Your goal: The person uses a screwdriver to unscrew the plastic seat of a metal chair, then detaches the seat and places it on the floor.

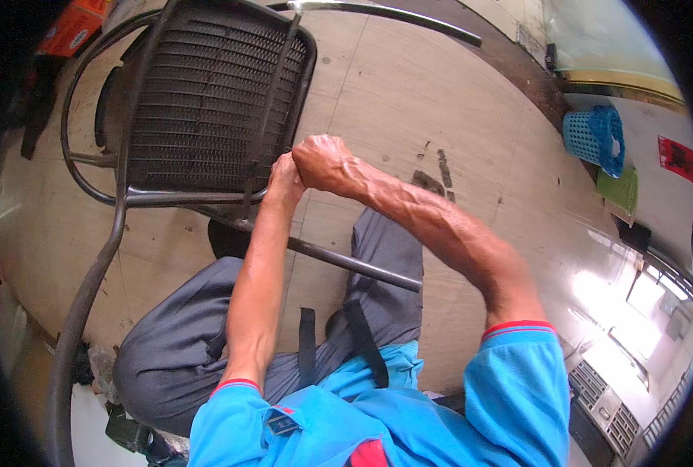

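At centre, the chair (206, 101) lies tipped on the floor (409, 93). Left hand (283, 180) and right hand (323, 162) are clenched together on its frame edge. Work appears mid-way; frame not released.

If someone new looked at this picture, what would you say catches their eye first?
Both hands, left hand and right hand, meet at the lower edge of a black mesh chair back lying tipped on the floor, upper left. At far right sits a blue plastic basket beside a green one.
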`<state>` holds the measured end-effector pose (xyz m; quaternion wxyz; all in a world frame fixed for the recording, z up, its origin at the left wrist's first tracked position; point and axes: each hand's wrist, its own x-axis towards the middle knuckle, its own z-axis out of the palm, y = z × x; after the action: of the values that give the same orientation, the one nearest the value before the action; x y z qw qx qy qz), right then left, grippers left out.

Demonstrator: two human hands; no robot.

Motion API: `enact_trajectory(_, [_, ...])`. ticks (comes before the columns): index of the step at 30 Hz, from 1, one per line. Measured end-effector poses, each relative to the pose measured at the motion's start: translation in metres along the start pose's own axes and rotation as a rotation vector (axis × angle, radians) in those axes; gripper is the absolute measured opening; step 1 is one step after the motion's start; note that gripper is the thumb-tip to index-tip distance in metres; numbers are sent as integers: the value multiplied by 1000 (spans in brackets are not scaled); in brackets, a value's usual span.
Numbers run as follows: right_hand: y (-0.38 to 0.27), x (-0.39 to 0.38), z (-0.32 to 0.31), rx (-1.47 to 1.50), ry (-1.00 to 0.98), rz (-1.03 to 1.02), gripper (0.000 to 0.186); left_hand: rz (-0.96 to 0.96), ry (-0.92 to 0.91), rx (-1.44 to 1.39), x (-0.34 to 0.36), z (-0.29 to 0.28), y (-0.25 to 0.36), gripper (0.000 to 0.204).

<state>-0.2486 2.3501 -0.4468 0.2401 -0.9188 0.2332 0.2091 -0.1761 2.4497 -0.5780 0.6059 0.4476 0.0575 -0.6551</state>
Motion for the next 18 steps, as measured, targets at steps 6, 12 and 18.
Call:
enact_trajectory(6, [-24,-1,-7,-324,-52,-297,8,19,-132,-360,25,-42,-39,32])
enact_trajectory(12, [-25,7,-13,85,155,182,27,158,-51,-104,34,-33,-38,32])
enact_trajectory(18, [-1,-19,-14,661,-14,549,52,-25,-65,-500,15,-13,-24,32])
